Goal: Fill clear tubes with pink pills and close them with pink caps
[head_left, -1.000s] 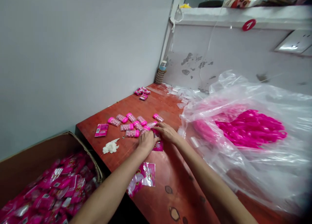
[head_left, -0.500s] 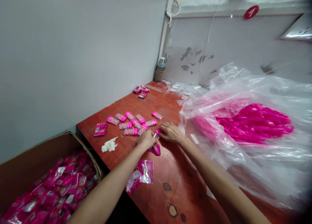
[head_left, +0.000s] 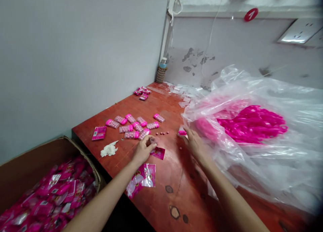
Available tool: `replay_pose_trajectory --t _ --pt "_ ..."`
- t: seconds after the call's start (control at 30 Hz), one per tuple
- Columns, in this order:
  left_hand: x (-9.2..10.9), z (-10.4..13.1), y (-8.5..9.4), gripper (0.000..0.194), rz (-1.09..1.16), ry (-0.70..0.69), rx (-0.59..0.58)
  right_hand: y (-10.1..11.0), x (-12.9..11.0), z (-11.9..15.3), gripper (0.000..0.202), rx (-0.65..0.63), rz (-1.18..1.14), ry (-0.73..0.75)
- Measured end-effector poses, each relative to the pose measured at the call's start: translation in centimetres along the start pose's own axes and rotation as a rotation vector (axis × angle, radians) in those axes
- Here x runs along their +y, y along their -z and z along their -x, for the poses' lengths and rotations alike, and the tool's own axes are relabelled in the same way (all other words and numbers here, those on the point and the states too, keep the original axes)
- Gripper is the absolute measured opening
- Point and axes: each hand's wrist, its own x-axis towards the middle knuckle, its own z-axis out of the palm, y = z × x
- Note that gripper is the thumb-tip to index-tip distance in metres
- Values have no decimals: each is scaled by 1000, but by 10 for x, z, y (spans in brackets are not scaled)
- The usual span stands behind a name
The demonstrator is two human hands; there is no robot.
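My left hand [head_left: 142,150] is closed around a small clear tube [head_left: 153,140], just above a pink printed packet [head_left: 158,153] on the table. Off to the right, my right hand [head_left: 193,143] grips a small pink-and-clear piece [head_left: 182,131] at its fingertips; its exact kind is hard to make out. Between the hands, several loose pink beads [head_left: 161,133] lie on the wood. Beyond my left hand is a group of clear tubes with pink caps, filled with beads [head_left: 137,126]. Nearer me lies a shiny pink bag [head_left: 149,175].
A cardboard box [head_left: 83,154] of pink packets stands at lower left. Crumpled clear plastic [head_left: 252,171] with bright pink plastic pieces [head_left: 254,124] covers the right side. A white tissue [head_left: 109,149], another packet [head_left: 99,133] and a bottle in a woven holder [head_left: 161,70] are farther left and back.
My hands have separated, the right moving to the right with the pink-and-clear piece. Loose beads now show on the table. The packet near my left hand looks flatter. The view has shifted slightly.
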Motion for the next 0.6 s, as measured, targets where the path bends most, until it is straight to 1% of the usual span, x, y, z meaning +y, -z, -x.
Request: replay_pose_trajectory --t 0.03,0.1,0.2,0.27,0.37,0.43,0.5,0.53,0.6 --pt "-1 2 0 20 37 1 1 1 -4 6 31 -13 5 21" --pt "-2 6 1 20 73 8 19 -1 -13 20 30 -76 18 18" --pt "-1 9 3 20 33 -4 47 -11 -22 46 31 -165 37 -10" --pt "1 10 5 20 -21 -24 38 -19 -22 61 35 -192 40 -7" --pt "4 13 7 19 -121 -44 0 -26 -18 72 42 -190 37 10" --pt "4 14 6 18 -196 -48 -22 -24 -15 73 43 -176 14 31" --pt "4 14 6 18 -233 -50 -34 -17 -11 70 40 -131 -29 31" --pt "3 14 5 19 -237 -50 -36 -13 -9 68 37 -92 -55 7" --pt "1 14 5 22 -246 -57 -35 -1 -2 65 31 -21 -97 -90"
